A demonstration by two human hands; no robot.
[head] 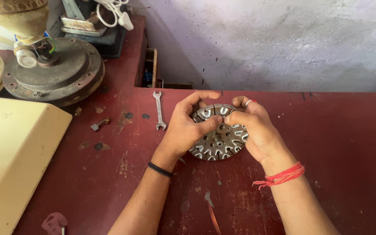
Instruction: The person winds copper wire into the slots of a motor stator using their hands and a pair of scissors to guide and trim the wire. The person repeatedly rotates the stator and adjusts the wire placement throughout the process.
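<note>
A round metal stator disc with grey slots and white slot liners rests on the dark red table, tilted up toward me. My left hand grips its left rim, thumb and forefinger pinching at the disc's upper middle. From the other side my right hand holds the rim, its fingertips meeting the left ones over the disc. A black band circles the left wrist and a red thread the right.
A double open-ended spanner lies left of the disc. A small carbon brush part sits further left. A round motor housing and a cream casing occupy the left side. A grey wall bounds the back.
</note>
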